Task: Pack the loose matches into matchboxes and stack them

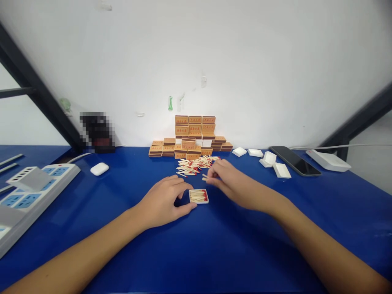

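A small white tray (199, 196) filled with red-tipped matches lies on the blue table (214, 245). My left hand (163, 202) curls around the tray's left side, thumb and fingers touching it. Just above the tray, my right hand (232, 181) pinches a few matches (204, 177) between its fingertips. A loose pile of matches (194, 164) lies behind the hands. Stacked orange matchboxes (191, 136) stand against the wall.
Several empty white trays (269, 161) lie to the right beside a black phone (294, 160) and a white adapter (328, 160). A white earbud case (99, 168) and a large power strip (27, 192) sit on the left.
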### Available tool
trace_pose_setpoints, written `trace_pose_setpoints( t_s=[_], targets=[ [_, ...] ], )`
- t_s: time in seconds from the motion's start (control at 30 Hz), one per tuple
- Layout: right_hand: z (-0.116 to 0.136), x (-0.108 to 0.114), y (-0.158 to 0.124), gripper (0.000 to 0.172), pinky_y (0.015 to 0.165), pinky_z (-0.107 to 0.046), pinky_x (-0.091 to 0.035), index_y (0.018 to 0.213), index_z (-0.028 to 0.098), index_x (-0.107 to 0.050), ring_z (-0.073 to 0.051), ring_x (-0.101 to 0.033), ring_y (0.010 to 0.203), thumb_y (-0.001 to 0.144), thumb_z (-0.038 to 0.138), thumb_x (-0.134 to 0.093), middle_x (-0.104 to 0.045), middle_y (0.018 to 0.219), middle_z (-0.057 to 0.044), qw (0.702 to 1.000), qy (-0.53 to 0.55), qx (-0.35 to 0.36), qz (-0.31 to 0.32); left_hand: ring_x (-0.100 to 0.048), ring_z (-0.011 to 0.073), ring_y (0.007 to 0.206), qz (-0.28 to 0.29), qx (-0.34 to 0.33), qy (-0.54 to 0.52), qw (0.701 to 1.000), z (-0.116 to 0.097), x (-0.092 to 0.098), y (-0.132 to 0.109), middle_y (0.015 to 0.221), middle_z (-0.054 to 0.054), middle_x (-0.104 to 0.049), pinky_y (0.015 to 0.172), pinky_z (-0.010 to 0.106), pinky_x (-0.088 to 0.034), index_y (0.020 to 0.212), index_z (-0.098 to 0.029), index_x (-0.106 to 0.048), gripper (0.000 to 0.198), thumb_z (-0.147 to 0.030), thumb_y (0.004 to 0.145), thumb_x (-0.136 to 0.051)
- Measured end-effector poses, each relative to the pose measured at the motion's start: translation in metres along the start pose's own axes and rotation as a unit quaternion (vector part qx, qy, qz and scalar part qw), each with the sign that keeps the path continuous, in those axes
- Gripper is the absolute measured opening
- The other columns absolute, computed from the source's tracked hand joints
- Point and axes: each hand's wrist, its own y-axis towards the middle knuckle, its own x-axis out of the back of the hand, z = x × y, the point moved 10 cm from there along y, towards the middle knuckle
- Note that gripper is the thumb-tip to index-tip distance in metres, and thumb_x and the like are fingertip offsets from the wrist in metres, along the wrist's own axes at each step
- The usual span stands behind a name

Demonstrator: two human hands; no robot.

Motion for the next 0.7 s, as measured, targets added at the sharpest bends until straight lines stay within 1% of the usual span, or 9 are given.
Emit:
trace_pose_setpoints(
  t_s=[0.1, 0.17, 0.23, 0.33, 0.47, 0.6, 0.7],
  targets=[
    [0.031, -0.018, -0.002, 0.017, 0.086, -0.035, -0.048, 0.094, 0.022, -0.055, -0.021, -0.055, 0.097, 0.108, 0.023, -0.045, -0.061, 0.103, -0.007, 0.999, 0.013, 0.042, 0.030, -0.057, 0.0194, 0.078, 0.003, 0.002, 0.001, 1.000, 0.001, -0.001, 0.000, 0.078, 0.000, -0.060, 0.072, 0.034, -0.044, 0.101, -0.021, -0.070, 0.019, -0.039, 0.093, -0.071],
    [0.039, -0.027, -0.002, 0.018, 0.085, -0.036, -0.048, 0.091, 0.021, -0.054, -0.021, -0.055, 0.094, 0.106, 0.015, -0.046, -0.061, 0.100, -0.007, 0.997, -0.013, 0.065, 0.031, -0.056, 0.0198, 0.079, 0.002, 0.000, 0.005, 1.000, 0.001, -0.001, 0.000, 0.078, 0.000, -0.061, 0.072, 0.033, -0.044, 0.100, -0.021, -0.069, 0.019, -0.039, 0.093, -0.071],
    [0.040, -0.032, -0.001, 0.017, 0.083, -0.037, -0.048, 0.089, 0.021, -0.054, -0.022, -0.054, 0.091, 0.104, 0.013, -0.050, -0.062, 0.097, -0.007, 0.996, -0.043, 0.074, 0.027, -0.057, 0.0200, 0.079, 0.000, -0.003, 0.005, 1.000, 0.001, -0.002, 0.000, 0.078, 0.001, -0.061, 0.072, 0.034, -0.044, 0.103, -0.021, -0.070, 0.020, -0.039, 0.093, -0.071],
    [0.037, -0.035, 0.001, 0.015, 0.083, -0.038, -0.048, 0.088, 0.020, -0.056, -0.023, -0.055, 0.091, 0.103, 0.016, -0.057, -0.064, 0.096, -0.007, 0.995, -0.058, 0.070, 0.027, -0.057, 0.0202, 0.081, 0.001, -0.003, 0.003, 1.000, 0.001, -0.002, 0.000, 0.079, 0.000, -0.061, 0.073, 0.034, -0.044, 0.106, -0.022, -0.070, 0.020, -0.038, 0.093, -0.070],
    [0.035, -0.030, 0.001, 0.013, 0.085, -0.038, -0.048, 0.090, 0.020, -0.059, -0.023, -0.057, 0.095, 0.103, 0.019, -0.059, -0.064, 0.098, -0.006, 0.996, -0.043, 0.068, 0.023, -0.057, 0.0202, 0.081, 0.004, 0.001, 0.007, 1.000, 0.002, -0.003, 0.001, 0.080, 0.001, -0.060, 0.073, 0.033, -0.044, 0.102, -0.022, -0.070, 0.019, -0.039, 0.093, -0.070],
    [0.039, -0.026, 0.000, 0.011, 0.087, -0.039, -0.049, 0.091, 0.020, -0.062, -0.024, -0.058, 0.097, 0.102, 0.021, -0.061, -0.064, 0.098, -0.007, 0.995, -0.056, 0.076, 0.010, -0.056, 0.0196, 0.080, 0.008, 0.005, 0.006, 1.000, 0.002, -0.002, 0.001, 0.079, 0.000, -0.060, 0.072, 0.033, -0.044, 0.098, -0.021, -0.069, 0.019, -0.039, 0.093, -0.071],
    [0.041, -0.026, 0.000, 0.008, 0.089, -0.040, -0.049, 0.094, 0.020, -0.065, -0.025, -0.058, 0.099, 0.101, 0.023, -0.062, -0.064, 0.099, -0.008, 0.995, -0.065, 0.080, 0.011, -0.056, 0.0192, 0.079, 0.011, 0.005, 0.001, 1.000, 0.002, -0.003, 0.001, 0.079, 0.000, -0.060, 0.073, 0.033, -0.044, 0.100, -0.021, -0.069, 0.019, -0.039, 0.093, -0.070]
  ],
)
